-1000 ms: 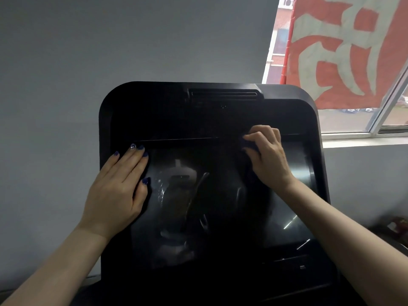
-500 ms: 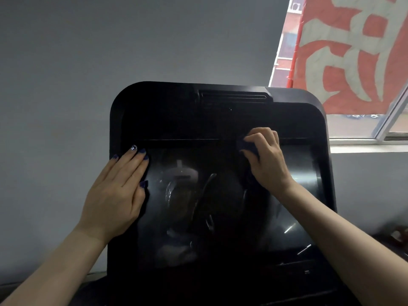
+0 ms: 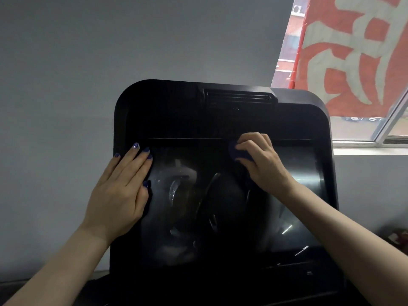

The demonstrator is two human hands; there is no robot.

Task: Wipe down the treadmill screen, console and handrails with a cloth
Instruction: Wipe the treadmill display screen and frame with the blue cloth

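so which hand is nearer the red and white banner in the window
Right. The right hand is mid-screen, below-left of the red and white banner; the left hand lies at the screen's far left edge.

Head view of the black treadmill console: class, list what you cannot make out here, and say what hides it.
- Dark blue cloth: mostly covered by the right hand; its size is unclear.
- Glossy black touchscreen: content unreadable under reflections; left edge hidden by the flat left hand.
- Handrails: not in view, beyond the frame.
- Black treadmill console: base lost in shadow.

screen [image 3: 198,206] glass lies bare between left hand [image 3: 119,191] and right hand [image 3: 262,164], clutching cloth [image 3: 237,153].
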